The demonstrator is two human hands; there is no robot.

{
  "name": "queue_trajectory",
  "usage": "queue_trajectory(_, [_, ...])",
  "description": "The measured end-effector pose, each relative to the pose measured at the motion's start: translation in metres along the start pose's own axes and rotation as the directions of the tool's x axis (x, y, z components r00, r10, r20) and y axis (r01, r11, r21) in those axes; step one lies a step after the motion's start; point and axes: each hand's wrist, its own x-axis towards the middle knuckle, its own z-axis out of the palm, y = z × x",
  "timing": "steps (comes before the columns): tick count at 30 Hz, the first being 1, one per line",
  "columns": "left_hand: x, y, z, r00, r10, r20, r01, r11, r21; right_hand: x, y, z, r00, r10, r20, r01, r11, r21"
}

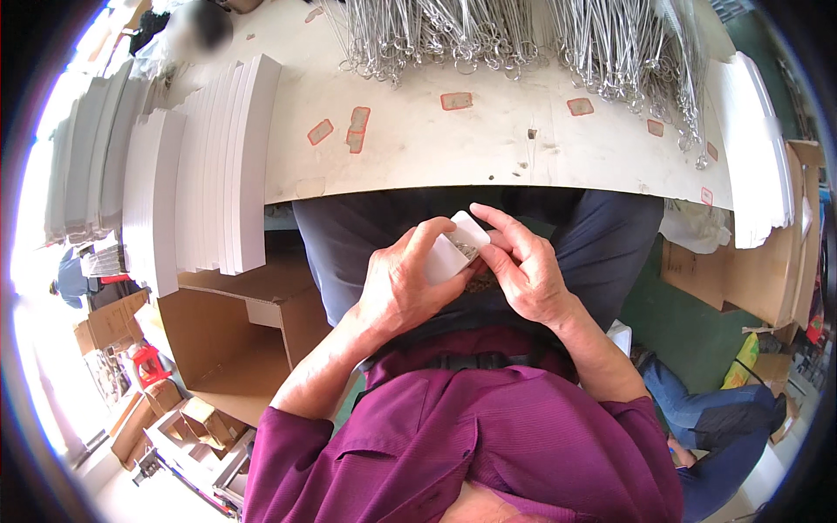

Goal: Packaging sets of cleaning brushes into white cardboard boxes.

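Over my lap, just off the table's near edge, my left hand [403, 277] grips a small white box [445, 261] from its left side. The box's end is open, with its flap [471, 228] raised. Some shiny metal wire bits [466, 249] show in the opening; their exact kind is too small to tell. My right hand [528, 272] closes on the box's right side, with the thumb by the opening and the index finger reaching past the flap. Its other fingers are partly hidden behind the box.
Across the far side of the table [392, 166] lie bundles of metal wire pieces with looped ends [436, 35]. Long white boxes [209, 174] stand in a row at left; more white stacks [760, 157] stand at right. An open cardboard box [227, 340] sits below left. Another person [711, 410] is at lower right.
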Motion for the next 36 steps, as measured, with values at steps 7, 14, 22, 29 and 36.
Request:
queue_trajectory(7, [-0.003, -0.007, 0.005, 0.995, 0.094, -0.018, -0.093, 0.993, 0.067, -0.001, 0.009, 0.020, 0.986, 0.039, -0.161, -0.045, 0.998, -0.038])
queue_trajectory(14, [-0.005, -0.007, 0.004, 0.992, 0.120, -0.025, -0.119, 0.992, 0.038, 0.002, -0.005, 0.018, 0.973, -0.202, -0.114, 0.152, 0.928, -0.341])
queue_trajectory(22, [-0.009, -0.016, 0.013, 0.998, 0.039, -0.050, -0.034, 0.994, 0.106, 0.006, 0.002, 0.036, 0.897, -0.425, -0.119, 0.266, 0.736, -0.622])
queue_trajectory(29, [-0.007, -0.012, 0.008, 0.998, 0.044, -0.043, -0.041, 0.996, 0.076, 0.005, 0.007, 0.029, 0.976, -0.124, -0.179, 0.076, 0.965, -0.253])
queue_trajectory(36, [-0.010, -0.013, 0.011, 0.997, 0.059, -0.049, -0.054, 0.994, 0.090, 0.006, 0.003, 0.022, 0.968, 0.207, -0.142, -0.230, 0.958, -0.172])
